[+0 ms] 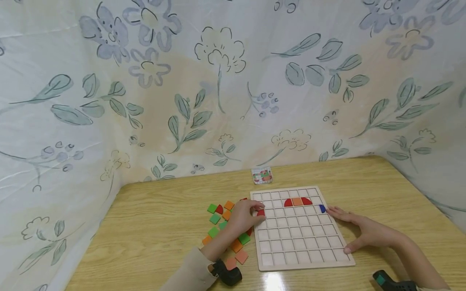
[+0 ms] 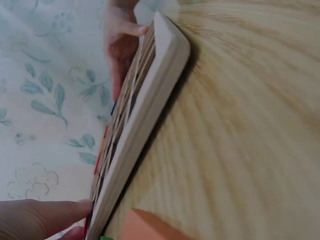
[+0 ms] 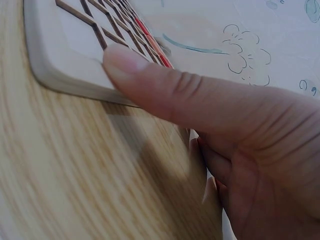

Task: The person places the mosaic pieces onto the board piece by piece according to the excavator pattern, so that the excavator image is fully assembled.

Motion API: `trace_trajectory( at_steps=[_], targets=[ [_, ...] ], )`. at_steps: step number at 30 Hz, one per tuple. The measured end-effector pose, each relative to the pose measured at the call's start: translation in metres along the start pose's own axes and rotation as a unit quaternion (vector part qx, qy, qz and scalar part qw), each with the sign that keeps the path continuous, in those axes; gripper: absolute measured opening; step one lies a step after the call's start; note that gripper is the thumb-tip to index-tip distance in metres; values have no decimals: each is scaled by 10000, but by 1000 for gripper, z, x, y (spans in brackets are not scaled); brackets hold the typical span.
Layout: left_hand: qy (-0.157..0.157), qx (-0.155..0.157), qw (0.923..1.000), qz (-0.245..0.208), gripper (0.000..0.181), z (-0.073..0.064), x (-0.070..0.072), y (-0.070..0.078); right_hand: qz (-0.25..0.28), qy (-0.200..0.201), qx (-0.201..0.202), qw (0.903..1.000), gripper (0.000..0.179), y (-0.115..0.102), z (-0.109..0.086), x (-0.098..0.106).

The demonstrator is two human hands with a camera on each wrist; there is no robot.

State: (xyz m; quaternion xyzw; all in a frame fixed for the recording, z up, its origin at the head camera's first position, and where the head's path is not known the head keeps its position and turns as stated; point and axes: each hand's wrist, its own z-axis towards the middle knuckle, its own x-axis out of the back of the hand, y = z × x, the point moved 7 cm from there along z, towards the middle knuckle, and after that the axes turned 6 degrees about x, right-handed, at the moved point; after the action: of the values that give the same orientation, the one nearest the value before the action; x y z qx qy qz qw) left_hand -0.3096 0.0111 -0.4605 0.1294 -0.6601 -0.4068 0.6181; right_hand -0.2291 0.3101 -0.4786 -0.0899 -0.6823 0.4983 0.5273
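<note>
Lower right, my right hand (image 1: 367,231) lies straight-fingered, its thumb on the board (image 1: 282,245). Lower centre, my left hand (image 1: 243,216) pinches a red piece (image 1: 261,212) at the board's left column, seemingly placing it; next calls for careful lining-up, then release. Beyond lies a picture card (image 1: 261,176).

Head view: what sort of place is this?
Probably a tabletop play area, perhaps screened off: a wood-grain table backed by a floral curtain, with a grid board and loose colored tiles.
</note>
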Motion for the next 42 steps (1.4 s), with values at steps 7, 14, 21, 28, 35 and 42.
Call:
trace_trajectory(
  at_steps=[7, 14, 21, 28, 35, 42],
  targets=[
    [-6, -83, 9997, 243, 27, -1, 0, 5, -11, 2, 36, 10000, 92, -1, 0, 1],
    [-127, -280, 9993, 208, 30, -3, 1, 6, 156, -47, -81, 9998, 92, 1, -1, -1],
    [-413, -148, 9961, -771, 29, -10, 9, -3, 146, -49, -176, 9997, 92, 2, -1, -1],
    [-276, -46, 9971, -706, 28, -20, 29, -17, 91, -13, -23, 10000, 92, 0, 0, -1],
    [38, 282, 9946, -995, 32, -37, 65, -43, 12, -13, -196, 9998, 93, 0, 2, 0],
    [552, 862, 9880, -1158, 31, -47, 102, -71, -188, -20, -383, 9991, 93, 1, -1, 1]
  ],
)
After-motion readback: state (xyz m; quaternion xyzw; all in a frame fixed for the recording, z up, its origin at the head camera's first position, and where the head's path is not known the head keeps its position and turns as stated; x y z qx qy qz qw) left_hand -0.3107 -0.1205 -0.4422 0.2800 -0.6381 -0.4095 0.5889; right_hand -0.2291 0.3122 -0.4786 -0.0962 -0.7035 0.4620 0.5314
